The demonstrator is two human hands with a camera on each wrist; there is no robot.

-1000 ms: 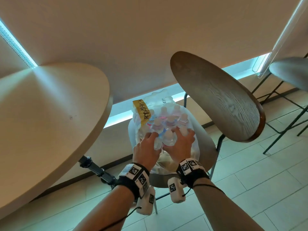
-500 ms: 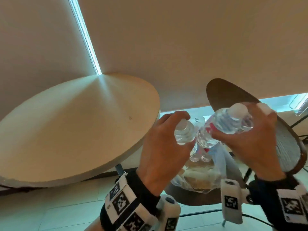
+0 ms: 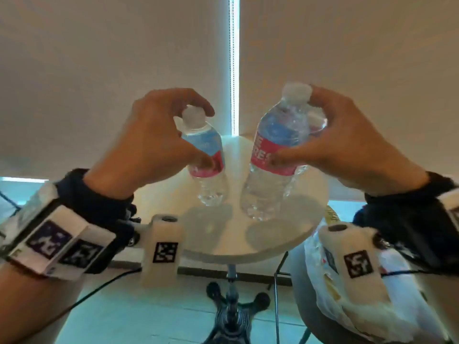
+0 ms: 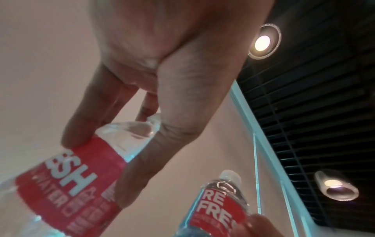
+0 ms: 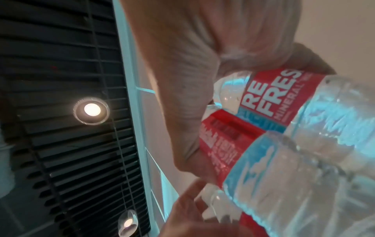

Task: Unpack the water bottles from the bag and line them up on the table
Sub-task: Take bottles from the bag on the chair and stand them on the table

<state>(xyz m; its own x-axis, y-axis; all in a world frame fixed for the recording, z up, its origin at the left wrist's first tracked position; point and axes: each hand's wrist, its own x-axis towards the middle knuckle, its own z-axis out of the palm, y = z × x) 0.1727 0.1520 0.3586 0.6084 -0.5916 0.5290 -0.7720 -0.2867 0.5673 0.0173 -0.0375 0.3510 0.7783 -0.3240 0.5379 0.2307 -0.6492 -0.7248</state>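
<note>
My left hand point(image 3: 171, 137) grips one clear water bottle point(image 3: 206, 155) with a red and blue label by its neck and label. My right hand point(image 3: 330, 135) holds two such bottles together: the front bottle point(image 3: 273, 155) and a second bottle point(image 3: 316, 122) mostly hidden behind it. All three hang tilted just over the round pale table point(image 3: 268, 242), casting shadows on it. The left wrist view shows the left bottle point(image 4: 67, 176) under my fingers. The right wrist view shows the pair, an upper bottle point(image 5: 284, 99) and a lower bottle point(image 5: 243, 152). The plastic bag point(image 3: 330, 289) sits at lower right.
The table stands on a black pedestal foot point(image 3: 231, 316) on a tiled floor. A chair seat point(image 3: 298, 294) under the bag is at the right, next to the table's edge. Pale roller blinds fill the background.
Both hands lifted the bottles out of the bag on the chair and carried them left and up over the table. My view turned from the chair to face the table.
</note>
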